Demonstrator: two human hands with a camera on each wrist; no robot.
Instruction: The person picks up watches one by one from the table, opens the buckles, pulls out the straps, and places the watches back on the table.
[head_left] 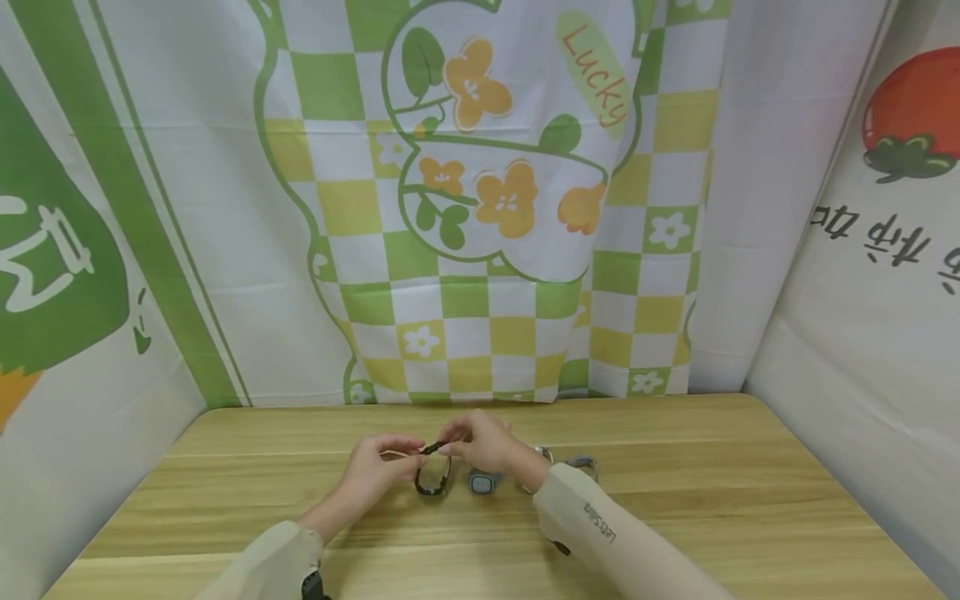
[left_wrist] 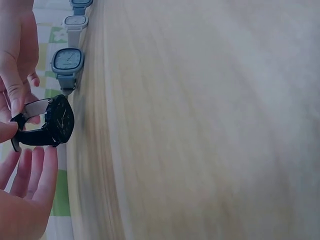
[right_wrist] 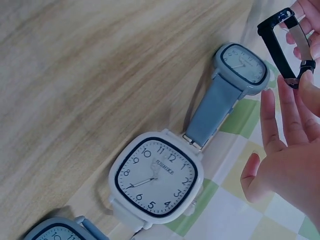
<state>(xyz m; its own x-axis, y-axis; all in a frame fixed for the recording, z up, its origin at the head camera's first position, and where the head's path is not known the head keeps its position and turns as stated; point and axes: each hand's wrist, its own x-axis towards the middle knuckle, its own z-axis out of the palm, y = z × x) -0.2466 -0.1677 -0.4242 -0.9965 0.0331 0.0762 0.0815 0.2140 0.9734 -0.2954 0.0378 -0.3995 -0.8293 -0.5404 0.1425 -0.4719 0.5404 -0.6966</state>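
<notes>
Both hands hold a black wristwatch by its strap, the band bent into a loop with its dial at the lower end. My left hand grips one side of the strap between thumb and fingers. From the other side, my right hand pinches the strap near the buckle. In the left wrist view the black watch shows its round dial turned sideways, and fingers of both hands meet at the strap. The right wrist view shows the closed black loop above the spread fingers of my right hand.
Just right of the black watch stands a blue-grey square watch. Beyond it, partly behind the right wrist, come a white watch and another blue-grey watch. All rest on a wooden table, with a patterned curtain behind.
</notes>
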